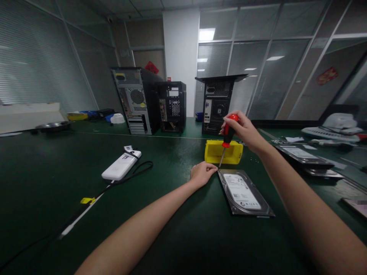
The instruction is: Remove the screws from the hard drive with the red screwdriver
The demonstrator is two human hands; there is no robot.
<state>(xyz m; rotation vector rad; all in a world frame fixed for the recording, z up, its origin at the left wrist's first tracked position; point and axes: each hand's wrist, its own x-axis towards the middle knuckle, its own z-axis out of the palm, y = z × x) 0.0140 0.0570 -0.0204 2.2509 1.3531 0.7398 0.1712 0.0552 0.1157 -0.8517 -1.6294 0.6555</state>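
A hard drive with a white label lies flat on the green table. My right hand is wrapped round the red and black handle of a screwdriver. The screwdriver slants down, its tip at the drive's far left corner. Beside that corner, my left hand has its fingertips pinched together near the tip; what they hold, if anything, is too small to make out. Just behind the drive a yellow plastic bin stands, partly hidden by the screwdriver.
A white power bank with a black cable lies on the left. Several small screws are scattered right of the bin. More hard drives are stacked at the right. Computer cases stand along the back.
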